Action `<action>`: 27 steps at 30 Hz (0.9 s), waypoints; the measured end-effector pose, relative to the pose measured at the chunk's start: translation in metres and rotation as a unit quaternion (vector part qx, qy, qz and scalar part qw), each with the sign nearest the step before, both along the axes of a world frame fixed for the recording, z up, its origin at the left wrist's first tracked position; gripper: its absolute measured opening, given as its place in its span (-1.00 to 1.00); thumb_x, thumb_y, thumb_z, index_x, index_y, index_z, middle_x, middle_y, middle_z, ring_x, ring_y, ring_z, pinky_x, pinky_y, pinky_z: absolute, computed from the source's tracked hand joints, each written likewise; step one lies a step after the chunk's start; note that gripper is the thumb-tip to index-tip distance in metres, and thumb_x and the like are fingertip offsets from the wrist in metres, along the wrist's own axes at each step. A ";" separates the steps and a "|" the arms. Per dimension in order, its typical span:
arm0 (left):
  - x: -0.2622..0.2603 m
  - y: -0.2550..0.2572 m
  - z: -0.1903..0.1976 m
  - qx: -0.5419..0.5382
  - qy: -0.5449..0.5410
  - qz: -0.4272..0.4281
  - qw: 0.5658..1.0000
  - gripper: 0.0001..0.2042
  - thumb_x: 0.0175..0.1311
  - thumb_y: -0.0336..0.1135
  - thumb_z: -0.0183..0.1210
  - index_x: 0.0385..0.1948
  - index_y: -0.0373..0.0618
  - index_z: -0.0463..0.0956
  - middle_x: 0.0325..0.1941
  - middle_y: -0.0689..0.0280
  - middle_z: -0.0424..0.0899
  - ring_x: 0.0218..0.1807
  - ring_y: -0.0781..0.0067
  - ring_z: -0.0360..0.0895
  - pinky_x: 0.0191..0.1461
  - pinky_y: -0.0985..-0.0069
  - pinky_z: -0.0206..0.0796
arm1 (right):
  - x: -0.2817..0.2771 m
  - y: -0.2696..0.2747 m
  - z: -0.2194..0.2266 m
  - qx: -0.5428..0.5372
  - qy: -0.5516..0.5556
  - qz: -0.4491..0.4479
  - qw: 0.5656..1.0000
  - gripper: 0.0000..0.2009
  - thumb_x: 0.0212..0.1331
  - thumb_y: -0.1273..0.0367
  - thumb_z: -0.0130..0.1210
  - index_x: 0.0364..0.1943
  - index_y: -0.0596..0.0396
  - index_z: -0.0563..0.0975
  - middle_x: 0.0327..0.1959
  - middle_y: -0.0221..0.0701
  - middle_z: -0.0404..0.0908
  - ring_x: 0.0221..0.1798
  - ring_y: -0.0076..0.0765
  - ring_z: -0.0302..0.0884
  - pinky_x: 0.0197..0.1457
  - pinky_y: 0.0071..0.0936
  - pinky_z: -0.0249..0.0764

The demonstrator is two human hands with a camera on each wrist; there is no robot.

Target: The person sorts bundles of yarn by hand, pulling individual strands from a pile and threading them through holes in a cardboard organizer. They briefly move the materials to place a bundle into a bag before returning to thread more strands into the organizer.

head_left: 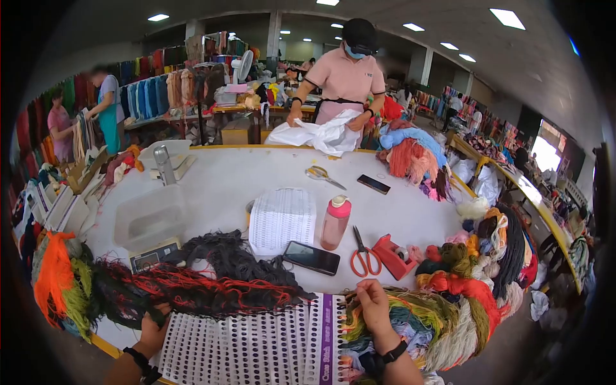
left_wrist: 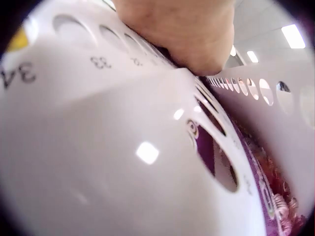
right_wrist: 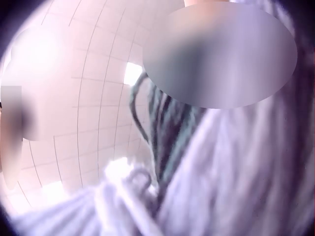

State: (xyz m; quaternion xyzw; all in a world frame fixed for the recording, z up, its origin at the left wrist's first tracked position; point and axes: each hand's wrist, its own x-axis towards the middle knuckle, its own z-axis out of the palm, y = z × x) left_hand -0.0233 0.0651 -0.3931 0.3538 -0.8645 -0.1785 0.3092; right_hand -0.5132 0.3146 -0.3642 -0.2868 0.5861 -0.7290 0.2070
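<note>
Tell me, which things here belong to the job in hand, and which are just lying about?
Seemingly in the job:
cards, at the left hand
dark yarn, along the cards
green yarn, by the right hand

Probably just lying about:
near phone
far phone
bottle

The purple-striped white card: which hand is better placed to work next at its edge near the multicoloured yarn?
Probably the right hand: it is beside that edge; the left hand is across the other white cards.
</note>
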 end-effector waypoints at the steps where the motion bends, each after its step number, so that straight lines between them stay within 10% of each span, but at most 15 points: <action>1: 0.000 -0.002 -0.002 -0.010 -0.001 0.001 1.000 -0.68 0.05 -0.60 0.15 -0.10 -0.12 0.54 0.01 0.10 0.59 0.03 0.00 0.51 0.12 0.22 0.32 | -0.003 0.000 -0.002 0.023 0.005 0.033 0.999 -0.93 0.29 0.48 0.04 -0.19 0.13 0.46 -0.36 -0.53 0.49 -0.34 -0.66 0.40 -0.23 -0.67 0.37; 27: -0.005 0.000 0.002 -0.052 -0.100 -0.003 0.994 -0.64 0.09 -0.52 0.15 -0.02 -0.16 0.44 0.09 0.07 0.44 0.16 -0.03 0.34 0.26 0.18 0.14 | -0.008 0.005 0.005 0.030 -0.036 0.108 0.993 -0.95 0.30 0.41 0.08 -0.24 0.04 0.48 -0.40 -0.55 0.50 -0.38 -0.68 0.36 -0.26 -0.72 0.29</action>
